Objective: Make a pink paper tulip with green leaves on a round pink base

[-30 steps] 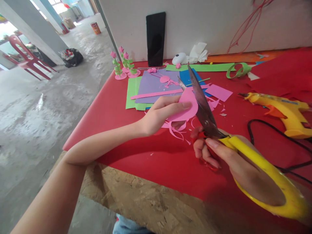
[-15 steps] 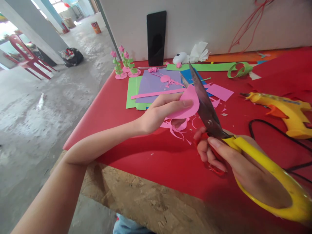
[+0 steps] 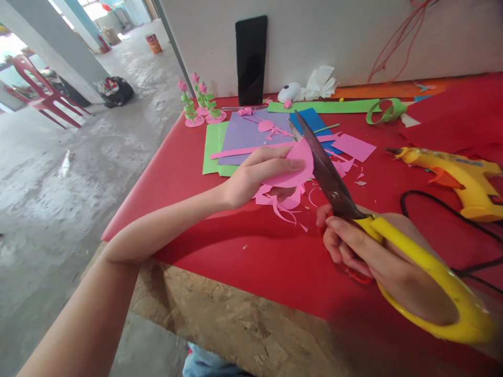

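Pink paper point(image 3: 293, 177) juts rightward, pinched in the left hand point(image 3: 251, 176).

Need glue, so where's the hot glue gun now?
In the head view, the hot glue gun lies on the red tabletop at the right edge, beyond the right hand, right of the pink paper rectangle.

Fingers of the left hand point(image 3: 253, 175) cover the left part of the round pink paper piece point(image 3: 303, 156). On the dark-bladed metal scissors point(image 3: 332, 186), the red handle loop point(image 3: 360, 278) is mostly hidden behind the right hand point(image 3: 381, 256), while the yellow handle loop point(image 3: 469, 317) blurs at its near end. The right edge cuts off the yellow plastic glue gun point(image 3: 469, 175), a thin black cord point(image 3: 416, 192) and the red sheet point(image 3: 459, 120); the bottom edge crops the light-blue cloth point(image 3: 210, 364). Markings on the orange can point(image 3: 153, 44) are too small to read.
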Available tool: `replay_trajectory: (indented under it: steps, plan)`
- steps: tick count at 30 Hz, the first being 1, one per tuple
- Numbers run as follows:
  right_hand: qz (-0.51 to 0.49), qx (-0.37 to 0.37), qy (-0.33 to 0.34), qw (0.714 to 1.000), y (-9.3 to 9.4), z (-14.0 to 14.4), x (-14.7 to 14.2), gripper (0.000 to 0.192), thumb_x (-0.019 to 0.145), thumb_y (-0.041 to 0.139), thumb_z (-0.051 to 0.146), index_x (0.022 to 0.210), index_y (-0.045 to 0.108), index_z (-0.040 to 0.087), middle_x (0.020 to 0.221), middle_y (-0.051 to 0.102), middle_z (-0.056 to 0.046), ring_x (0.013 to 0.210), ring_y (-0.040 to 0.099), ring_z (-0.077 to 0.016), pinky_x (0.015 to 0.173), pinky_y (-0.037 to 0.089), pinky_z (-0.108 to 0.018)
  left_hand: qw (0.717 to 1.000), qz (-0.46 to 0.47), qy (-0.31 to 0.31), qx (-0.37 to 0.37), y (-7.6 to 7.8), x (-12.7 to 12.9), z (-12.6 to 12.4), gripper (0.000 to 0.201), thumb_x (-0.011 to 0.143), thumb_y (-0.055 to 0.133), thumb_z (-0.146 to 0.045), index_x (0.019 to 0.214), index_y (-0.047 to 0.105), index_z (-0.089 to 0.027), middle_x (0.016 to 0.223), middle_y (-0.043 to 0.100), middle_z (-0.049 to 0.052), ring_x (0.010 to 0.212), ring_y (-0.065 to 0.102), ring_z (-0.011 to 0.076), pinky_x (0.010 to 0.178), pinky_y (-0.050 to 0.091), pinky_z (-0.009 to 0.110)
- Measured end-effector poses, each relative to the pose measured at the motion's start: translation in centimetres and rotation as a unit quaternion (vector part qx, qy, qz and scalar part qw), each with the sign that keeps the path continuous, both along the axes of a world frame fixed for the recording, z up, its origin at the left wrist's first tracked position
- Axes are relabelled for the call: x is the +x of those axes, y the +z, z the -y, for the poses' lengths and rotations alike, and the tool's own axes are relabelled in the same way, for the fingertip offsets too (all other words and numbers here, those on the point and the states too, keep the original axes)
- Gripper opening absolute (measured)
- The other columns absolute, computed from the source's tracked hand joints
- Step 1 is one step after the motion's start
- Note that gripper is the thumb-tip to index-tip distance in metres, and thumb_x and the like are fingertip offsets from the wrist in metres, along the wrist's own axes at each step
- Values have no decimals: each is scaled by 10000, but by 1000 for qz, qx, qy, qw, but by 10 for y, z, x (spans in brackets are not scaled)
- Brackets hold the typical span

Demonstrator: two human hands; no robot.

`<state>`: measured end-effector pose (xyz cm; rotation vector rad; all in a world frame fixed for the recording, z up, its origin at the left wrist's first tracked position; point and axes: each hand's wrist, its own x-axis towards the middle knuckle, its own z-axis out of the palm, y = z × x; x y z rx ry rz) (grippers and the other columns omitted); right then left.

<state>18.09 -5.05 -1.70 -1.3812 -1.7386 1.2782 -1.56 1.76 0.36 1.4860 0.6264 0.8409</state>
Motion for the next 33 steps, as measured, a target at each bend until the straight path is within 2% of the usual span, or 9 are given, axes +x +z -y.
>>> replay_trajectory:
  steps: [8,12,15,17,21,24,28,30,33]
  plan:
    - [-55,-34,-44,997,2,-12,4,660,721,556,760,489,499,144,446,486,-28,297,329,-37,300,261,-187,998,-27,38,50,-3,4,-1,401,830,600,-363,522,449,-155,432,397,-62,394,364,11,414,267,180]
    - [-120,-30,-30,992,11,-19,4,601,756,596,652,438,505,149,333,350,0,272,301,-36,296,242,-178,981,-88,52,164,-6,5,1,260,880,513,-299,762,670,-129,453,471,-61,392,363,22,420,304,176]
    - [-131,-39,-8,991,14,-18,2,607,781,577,640,433,504,148,305,303,8,273,305,-32,304,235,-164,928,-144,55,340,-11,5,3,330,825,471,-108,1069,692,-133,735,681,20,599,544,65,578,436,184]
    - [-134,-41,-10,990,16,-16,1,620,763,586,662,433,499,144,306,309,9,273,308,-29,308,232,-162,876,-166,59,449,-15,5,5,472,762,436,-27,1174,648,-117,857,697,55,688,567,84,615,443,186]
    - [-133,-36,-28,990,20,-16,-1,584,739,605,630,434,480,148,324,324,19,276,297,-25,304,254,-167,830,-166,53,530,-19,6,10,620,702,417,-13,1311,522,-65,894,655,79,699,536,103,565,426,192]
    - [-130,-15,0,991,25,-17,-1,451,779,549,470,459,476,162,346,335,30,285,306,-24,299,277,-158,834,-163,38,527,-19,7,12,715,691,416,-25,1404,404,-89,925,638,84,740,531,128,589,454,218]
    - [-169,15,-55,984,25,-16,-2,332,751,487,320,462,446,162,377,385,21,280,258,1,278,226,-133,860,-152,3,487,-22,8,13,826,686,397,-8,1480,261,-190,1337,556,129,1019,576,185,757,518,290]
    - [-165,7,-61,984,24,-15,-2,337,729,521,328,450,444,155,398,425,5,287,296,0,275,234,-124,902,-126,-10,412,-23,10,14,782,735,414,-38,1475,263,-240,1409,503,110,1040,590,175,756,525,274]
    - [-177,-5,-59,982,24,-14,1,347,685,583,364,449,453,146,388,416,10,300,306,3,292,273,-110,975,-54,11,215,-20,14,17,597,838,450,-173,1413,315,-262,1140,635,63,771,610,95,626,509,211]
